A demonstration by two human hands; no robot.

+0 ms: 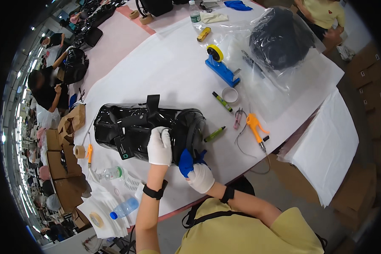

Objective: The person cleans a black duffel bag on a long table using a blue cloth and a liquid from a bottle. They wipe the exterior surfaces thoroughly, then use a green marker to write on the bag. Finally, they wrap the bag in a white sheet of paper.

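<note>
A glossy black bag (135,129) is seen lying on its side on a white-covered table (169,72), near the edge closest to the person. The bag is steadied by the left hand (159,146), gloved in white, whose fingers are curled together over the top of the bag beside a dangling black tag (123,150). A blue cloth (186,163) is pinched in the closed fingers of the right hand (200,178), also gloved in white, and is pressed against the bag's rounded end. Black bands are worn on both wrists.

Just to the right of the bag, a green marker (214,134) is laid on the table, with a second marker (222,101), a roll of tape (230,95), small snips (238,117) and an orange-handled tool (255,127) near it. Farther back, a blue tape dispenser (221,65) with a yellow roll is set beside another black bag wrapped in clear plastic (279,38). Water bottles (123,208) and stacked white sheets (110,211) are seen at the table's left end. Other people are at work along the far left.
</note>
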